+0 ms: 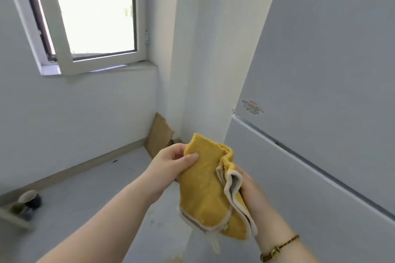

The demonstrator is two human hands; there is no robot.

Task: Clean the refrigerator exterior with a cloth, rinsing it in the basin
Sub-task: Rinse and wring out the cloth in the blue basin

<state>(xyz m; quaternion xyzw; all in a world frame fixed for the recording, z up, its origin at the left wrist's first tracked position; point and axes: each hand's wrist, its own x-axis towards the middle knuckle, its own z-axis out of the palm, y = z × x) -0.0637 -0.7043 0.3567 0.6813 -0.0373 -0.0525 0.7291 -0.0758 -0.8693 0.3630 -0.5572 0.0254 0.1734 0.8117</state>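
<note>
A folded yellow cloth (206,188) with a pale trimmed edge hangs between both hands in front of me. My left hand (173,163) grips its upper left part, thumb laid across the front. My right hand (251,190) holds the right edge from behind, fingers mostly hidden by the folds. The white refrigerator (324,83) fills the right side, with a seam between its upper and lower doors and a small red-printed sticker (252,107) near the upper door's bottom corner. No basin is in view.
A window (92,13) stands ajar at the upper left above a white wall. A piece of brown cardboard (159,136) leans in the corner by the pillar. A small dark pot (30,199) sits on the grey floor at the far left.
</note>
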